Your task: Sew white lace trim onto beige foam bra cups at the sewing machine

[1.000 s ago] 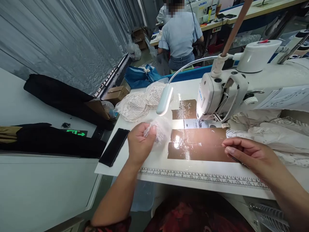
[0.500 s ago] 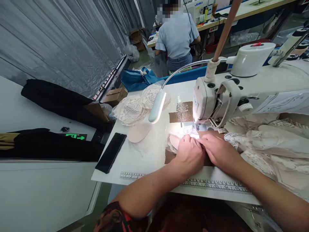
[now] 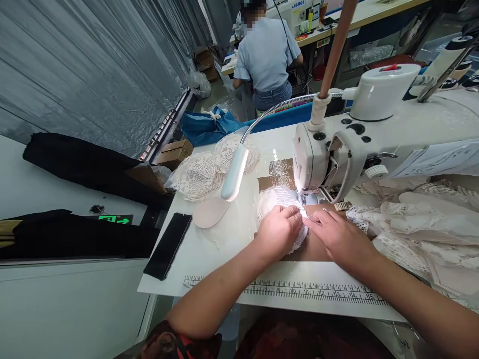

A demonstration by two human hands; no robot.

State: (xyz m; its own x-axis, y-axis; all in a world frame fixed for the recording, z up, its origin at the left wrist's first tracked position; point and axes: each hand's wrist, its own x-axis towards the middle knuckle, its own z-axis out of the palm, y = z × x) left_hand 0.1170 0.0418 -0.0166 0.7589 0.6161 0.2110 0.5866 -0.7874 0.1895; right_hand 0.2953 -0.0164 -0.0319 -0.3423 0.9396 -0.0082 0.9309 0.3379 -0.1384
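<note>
My left hand (image 3: 280, 230) lies on a white lace piece (image 3: 273, 199) just in front of the needle of the white sewing machine (image 3: 329, 149), fingers curled and pressing the lace down. Beside it on the right, my right hand (image 3: 335, 237) pinches the lace's edge, its fingertips meeting the left hand's. The lace rests on brown tape strips (image 3: 310, 249) stuck to the white table (image 3: 224, 249). A beige foam cup (image 3: 210, 213) sits to the left under the lamp.
A gooseneck lamp (image 3: 234, 172) hangs over the table. A pile of lace pieces (image 3: 202, 172) lies at the back left, a black phone (image 3: 167, 245) at the left edge, and cream fabric (image 3: 419, 224) heaped at the right. A person sits at another machine beyond.
My left hand carried the lace from the left to the needle area and both hands closed on it. The foam cup now lies on the table. The lace has been slid nearer the presser foot.
</note>
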